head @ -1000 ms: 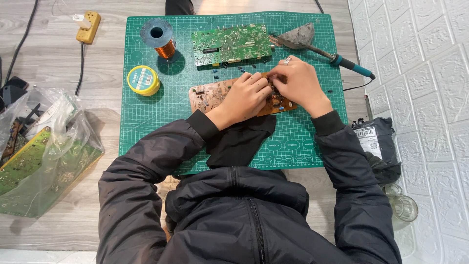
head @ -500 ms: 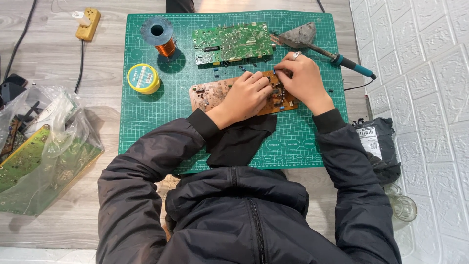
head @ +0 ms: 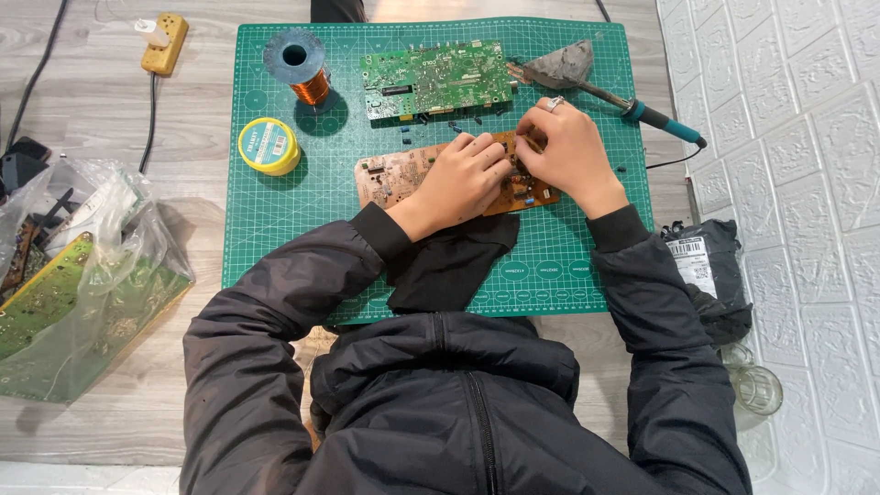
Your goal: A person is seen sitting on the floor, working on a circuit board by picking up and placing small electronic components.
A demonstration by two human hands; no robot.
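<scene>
Two hands [head: 513, 165] — brown circuit board [head: 394, 174]

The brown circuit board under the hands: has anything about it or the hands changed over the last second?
Very little. Both hands stay on the brown circuit board; the right hand shifted slightly, its fingers working the same spot, while the left hand kept pressing the board down. Nothing was picked up or let go. The green circuit board, soldering iron, copper wire spool and yellow tin stayed put.
</scene>
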